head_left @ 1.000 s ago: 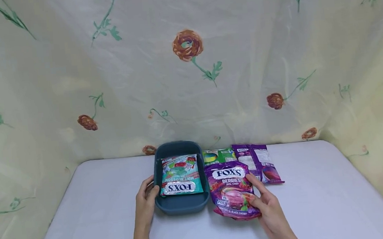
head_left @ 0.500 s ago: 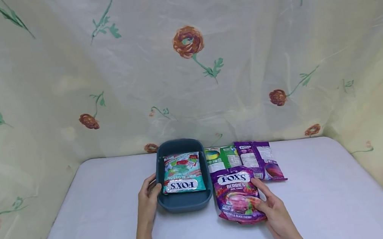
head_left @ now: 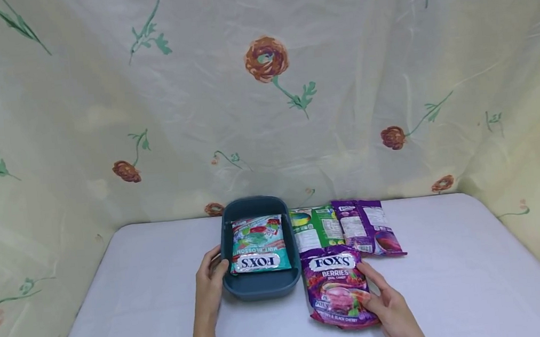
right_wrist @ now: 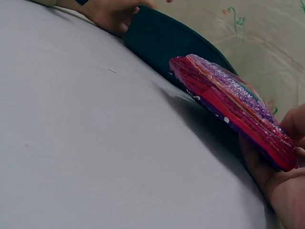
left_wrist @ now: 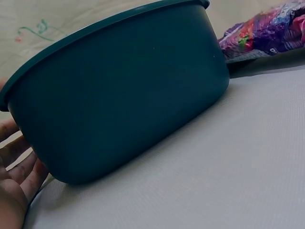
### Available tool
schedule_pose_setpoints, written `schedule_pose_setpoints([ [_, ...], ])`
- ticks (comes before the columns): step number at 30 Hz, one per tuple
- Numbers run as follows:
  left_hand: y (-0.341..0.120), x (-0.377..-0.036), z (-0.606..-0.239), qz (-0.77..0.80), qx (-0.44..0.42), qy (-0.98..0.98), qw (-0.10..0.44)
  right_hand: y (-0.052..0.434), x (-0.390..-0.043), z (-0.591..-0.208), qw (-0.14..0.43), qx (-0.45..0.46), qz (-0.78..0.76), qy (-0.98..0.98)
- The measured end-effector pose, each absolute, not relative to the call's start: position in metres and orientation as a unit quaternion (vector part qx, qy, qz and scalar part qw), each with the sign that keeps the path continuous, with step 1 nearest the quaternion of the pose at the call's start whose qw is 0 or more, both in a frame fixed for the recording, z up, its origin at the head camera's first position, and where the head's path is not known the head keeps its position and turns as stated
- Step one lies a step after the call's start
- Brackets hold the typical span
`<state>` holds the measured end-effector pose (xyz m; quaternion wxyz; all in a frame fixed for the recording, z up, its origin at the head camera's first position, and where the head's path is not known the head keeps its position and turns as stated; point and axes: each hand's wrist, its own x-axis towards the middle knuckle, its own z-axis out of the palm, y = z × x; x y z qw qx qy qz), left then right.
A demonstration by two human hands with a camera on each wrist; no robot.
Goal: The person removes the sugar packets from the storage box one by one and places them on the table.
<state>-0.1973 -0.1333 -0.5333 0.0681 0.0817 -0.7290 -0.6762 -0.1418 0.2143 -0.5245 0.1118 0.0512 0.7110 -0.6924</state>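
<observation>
Head view showed a person's two hands working at a white surface (head_left: 453, 281) backed by a floral curtain (head_left: 262, 83). The left hand (head_left: 210, 283) rested against the 9 o'clock wall of a teal tub (head_left: 263, 288), thumb hooked over the rim and fingers lying along the outside. In the left wrist view the fingers (left_wrist: 19, 167) were pressed to the tub (left_wrist: 124, 90) wall near its base, fairly straight rather than curled.

Inside the tub lay a teal mint candy bag (head_left: 258, 244), flat, its printed name reading upside down to the wearer.

The right hand (head_left: 390, 308) gripped a purple berries candy bag (head_left: 338, 288) along its 3 o'clock edge, thumb on the printed face and fingers underneath. That bag sat just beside the tub at its 3 o'clock to 4 o'clock side. In the right wrist view the bag (right_wrist: 233, 109) was tilted, with the held end raised by the hand (right_wrist: 281, 186) and the far end lower, near the tub (right_wrist: 167, 43); whether that far end touched the surface could not be told.

At 12 o'clock from the held bag, two further bags lay flat with back panels up: a green candy bag (head_left: 315, 227) just beside the tub, and a second purple bag (head_left: 369, 227) at its 3 o'clock, edges touching or overlapping.
</observation>
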Motion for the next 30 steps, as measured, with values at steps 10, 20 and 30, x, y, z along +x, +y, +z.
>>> schedule_pose_setpoints([
  [10,-0.135,-0.198,-0.535,-0.675,0.081,-0.73,0.07,0.208,-0.138,-0.532,0.068,0.008,-0.618,0.783],
  [20,-0.133,-0.197,-0.534,-0.674,0.079,-0.732,0.071,0.202,-0.132,-0.537,0.035,-0.012,-0.578,0.816],
  [30,-0.133,-0.196,-0.533,-0.673,0.082,-0.732,0.068,0.201,-0.131,-0.535,0.04,-0.009,-0.555,0.831],
])
